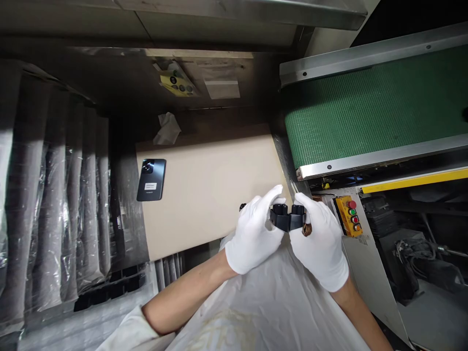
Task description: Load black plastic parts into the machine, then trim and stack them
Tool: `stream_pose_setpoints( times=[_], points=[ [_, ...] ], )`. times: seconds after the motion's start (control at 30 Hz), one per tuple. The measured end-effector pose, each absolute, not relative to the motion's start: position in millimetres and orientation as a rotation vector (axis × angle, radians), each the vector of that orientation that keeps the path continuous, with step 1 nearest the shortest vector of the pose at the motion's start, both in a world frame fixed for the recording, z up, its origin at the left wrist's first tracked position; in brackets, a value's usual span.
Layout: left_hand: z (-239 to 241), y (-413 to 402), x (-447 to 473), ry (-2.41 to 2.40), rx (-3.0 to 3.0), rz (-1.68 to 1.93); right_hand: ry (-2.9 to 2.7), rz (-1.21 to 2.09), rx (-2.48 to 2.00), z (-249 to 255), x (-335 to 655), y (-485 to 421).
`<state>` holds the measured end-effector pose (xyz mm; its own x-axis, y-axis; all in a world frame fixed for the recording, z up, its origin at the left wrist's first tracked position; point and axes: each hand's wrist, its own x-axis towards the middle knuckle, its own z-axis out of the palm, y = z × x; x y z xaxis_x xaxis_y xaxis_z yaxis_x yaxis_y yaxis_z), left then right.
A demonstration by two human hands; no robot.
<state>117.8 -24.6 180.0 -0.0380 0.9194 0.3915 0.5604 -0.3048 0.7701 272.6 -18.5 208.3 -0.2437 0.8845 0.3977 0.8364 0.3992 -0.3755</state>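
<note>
Both my hands wear white gloves and meet over the right edge of a beige work surface (pixel 204 195). My left hand (pixel 254 236) and my right hand (pixel 320 241) are closed on the two ends of a small black plastic part (pixel 288 218) with two round sockets on top. A small brown piece (pixel 307 230) shows under my right thumb. Below my hands lies a white plastic sheet or bag (pixel 270 302).
A black phone (pixel 151 179) lies face down on the beige surface's left end, crumpled paper (pixel 167 129) behind it. A green conveyor belt (pixel 369 109) runs at the right, above a yellow button box (pixel 349 215). Plastic-wrapped stacks (pixel 54 204) fill the left.
</note>
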Motion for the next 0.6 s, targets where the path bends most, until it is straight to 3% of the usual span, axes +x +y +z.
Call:
stream_pose_setpoints(
  times=[0.6],
  points=[
    [177.7,-29.5,115.5,1.554,1.926,1.263,-2.086,0.183,-1.463,207.3,274.7,-26.7]
  ],
)
